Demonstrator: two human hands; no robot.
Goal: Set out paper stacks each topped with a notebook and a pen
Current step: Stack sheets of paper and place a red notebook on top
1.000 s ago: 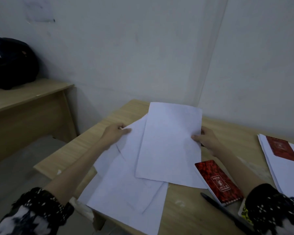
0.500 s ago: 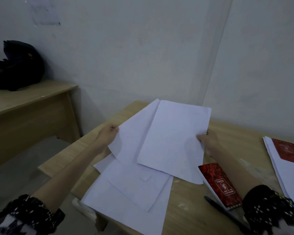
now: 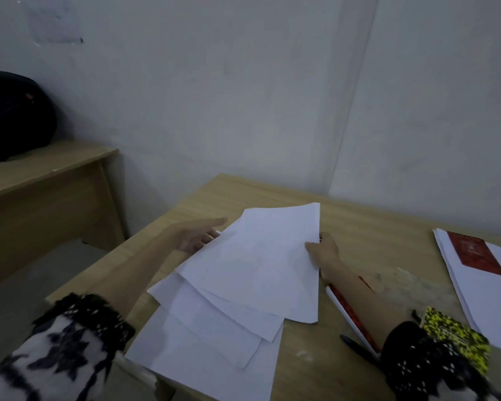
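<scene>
A loose fan of white paper sheets (image 3: pixel 243 287) lies on the near left part of the light wooden desk (image 3: pixel 368 224), the lower sheets hanging over its front edge. The right hand (image 3: pixel 324 250) pinches the right edge of the topmost sheet, thumb on top and fingers beneath it. The left hand (image 3: pixel 198 235) lies flat beside the left edge of the fan with fingers straight, its fingertips touching or slipping under the sheets; which of the two cannot be told. Under the right forearm lies a red notebook (image 3: pixel 350 311), mostly hidden, and a black pen (image 3: pixel 357 347) rests on the desk just in front of it. A yellow-and-black patterned booklet (image 3: pixel 457 337) sits beside the right sleeve; its print is too blurred to read. At the far right edge a second paper stack (image 3: pixel 486 299) carries another red notebook (image 3: pixel 475 253), whose cover lettering is also unreadable. A black bag (image 3: pixel 15 117) sits on a separate side desk (image 3: pixel 49 180) at left.
</scene>
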